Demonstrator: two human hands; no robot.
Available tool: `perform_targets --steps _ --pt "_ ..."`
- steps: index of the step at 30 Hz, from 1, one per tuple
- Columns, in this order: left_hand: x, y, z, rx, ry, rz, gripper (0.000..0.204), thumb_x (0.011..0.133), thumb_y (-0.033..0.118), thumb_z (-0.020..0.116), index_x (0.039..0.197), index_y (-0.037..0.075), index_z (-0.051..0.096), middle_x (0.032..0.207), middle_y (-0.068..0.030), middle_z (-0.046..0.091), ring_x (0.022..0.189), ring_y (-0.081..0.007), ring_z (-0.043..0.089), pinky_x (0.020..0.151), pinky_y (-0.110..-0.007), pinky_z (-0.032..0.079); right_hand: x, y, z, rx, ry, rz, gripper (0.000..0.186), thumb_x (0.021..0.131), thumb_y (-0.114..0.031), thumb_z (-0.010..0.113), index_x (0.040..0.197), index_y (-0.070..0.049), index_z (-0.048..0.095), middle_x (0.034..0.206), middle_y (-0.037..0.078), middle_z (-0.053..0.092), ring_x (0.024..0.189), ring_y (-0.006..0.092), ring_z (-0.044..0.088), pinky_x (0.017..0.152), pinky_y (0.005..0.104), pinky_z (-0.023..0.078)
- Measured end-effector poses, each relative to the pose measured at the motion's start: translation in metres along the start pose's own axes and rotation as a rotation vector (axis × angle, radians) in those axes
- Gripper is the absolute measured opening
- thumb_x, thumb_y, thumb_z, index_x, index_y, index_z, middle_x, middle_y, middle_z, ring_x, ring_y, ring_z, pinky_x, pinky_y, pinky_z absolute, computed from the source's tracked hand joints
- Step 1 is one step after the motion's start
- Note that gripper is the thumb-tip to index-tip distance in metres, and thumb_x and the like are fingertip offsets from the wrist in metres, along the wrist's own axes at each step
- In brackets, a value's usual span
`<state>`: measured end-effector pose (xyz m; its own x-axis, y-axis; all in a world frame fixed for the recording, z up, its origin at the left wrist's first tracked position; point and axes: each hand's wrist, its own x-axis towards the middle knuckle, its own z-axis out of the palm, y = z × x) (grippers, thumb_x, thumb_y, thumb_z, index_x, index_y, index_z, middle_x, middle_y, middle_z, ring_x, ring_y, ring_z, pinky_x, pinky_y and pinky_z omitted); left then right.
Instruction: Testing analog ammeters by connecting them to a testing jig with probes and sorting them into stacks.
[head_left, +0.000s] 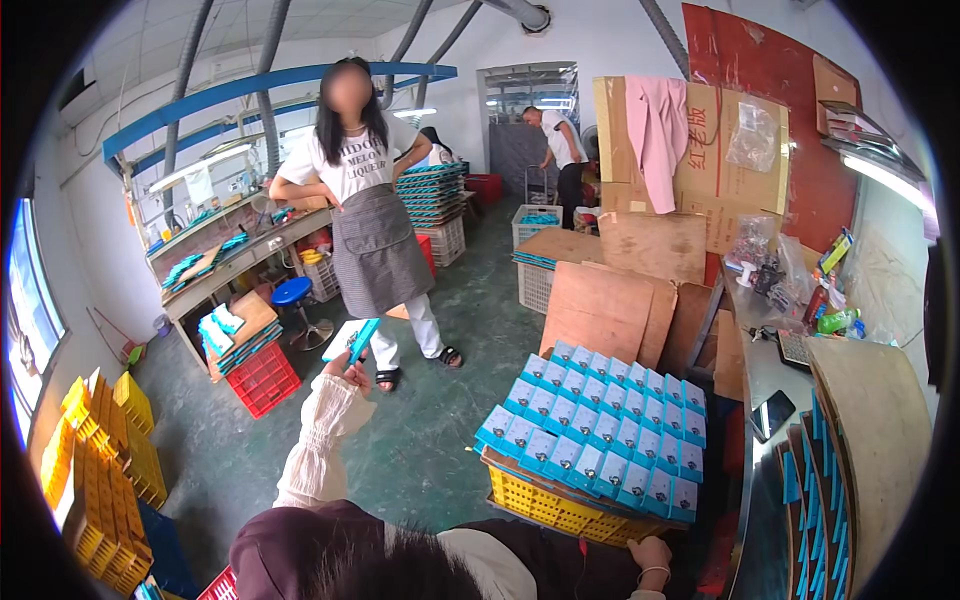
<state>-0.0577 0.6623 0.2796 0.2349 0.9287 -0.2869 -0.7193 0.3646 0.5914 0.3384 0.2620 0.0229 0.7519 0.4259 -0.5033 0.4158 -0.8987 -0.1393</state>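
My left hand [348,368], at the end of a cream sleeve, holds a teal-and-white flat box [350,340] up in the middle of the view, its fingers closed on it. My right hand [648,558] is low at the right, with curled fingers against the front edge of a yellow crate [555,505]; what they hold, if anything, is hidden. On that crate a board bears rows of teal boxes with white printed tops [590,420]. Plain wooden boards [590,310] lean behind them.
A co-worker in a grey apron [370,250] stands ahead, hands on hips; another [555,140] bends farther back. A workbench [220,265], blue stool [293,293] and red crate [262,375] are left, stacked yellow crates [100,500] lower left. A metal counter with a phone [773,415] runs along the right.
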Motion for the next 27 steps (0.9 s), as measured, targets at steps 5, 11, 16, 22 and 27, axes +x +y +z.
perform_targets --steps 5,11,16,22,27 --pt "0.013 0.0 -0.013 -0.02 -0.043 -0.024 0.028 0.096 0.025 0.056 0.11 0.001 0.055 0.086 -0.0065 0.067 0.06 -0.0077 0.056 0.052 -0.019 0.042 -0.005 0.004 0.006 0.003 0.045 0.014 0.048 0.085 -0.05 0.061 0.083 -0.004 0.073 0.081 0.014 0.07 0.081 0.0289 0.067 0.072 0.0413 0.055" --pt "0.048 -0.011 -0.006 0.005 -0.037 -0.135 0.026 0.095 0.022 0.057 0.107 0.0 0.056 0.084 -0.0077 0.066 0.061 -0.0098 0.056 0.048 -0.02 0.042 -0.026 0.004 -0.002 0.03 0.035 0.095 0.046 0.088 -0.048 0.06 0.076 -0.004 0.07 0.07 0.011 0.065 0.07 0.0277 0.066 0.066 0.0403 0.055" --pt "0.056 -0.023 -0.004 0.007 -0.079 -0.181 0.027 0.095 0.023 0.056 0.108 -0.001 0.057 0.083 -0.0062 0.065 0.058 -0.0091 0.055 0.049 -0.019 0.043 -0.04 0.008 0.0 0.048 0.069 0.128 0.044 0.089 -0.046 0.06 0.076 -0.005 0.069 0.07 0.011 0.065 0.072 0.027 0.066 0.067 0.0407 0.054" --pt "0.038 -0.022 0.007 0.05 0.008 -0.137 0.028 0.096 0.03 0.055 0.099 0.003 0.062 0.072 0.0021 0.06 0.055 -0.0048 0.051 0.049 -0.019 0.037 -0.041 0.013 0.004 0.059 0.099 0.101 0.043 0.088 -0.045 0.06 0.077 -0.005 0.07 0.074 0.012 0.066 0.076 0.028 0.066 0.07 0.0414 0.054" --pt "0.026 -0.029 0.021 0.04 -0.038 -0.096 0.028 0.097 0.03 0.054 0.099 0.003 0.06 0.07 0.0022 0.059 0.054 -0.0046 0.051 0.048 -0.017 0.037 -0.044 0.018 0.009 0.059 0.171 0.09 0.043 0.088 -0.045 0.061 0.076 -0.004 0.07 0.075 0.013 0.066 0.078 0.0289 0.066 0.072 0.0416 0.054"
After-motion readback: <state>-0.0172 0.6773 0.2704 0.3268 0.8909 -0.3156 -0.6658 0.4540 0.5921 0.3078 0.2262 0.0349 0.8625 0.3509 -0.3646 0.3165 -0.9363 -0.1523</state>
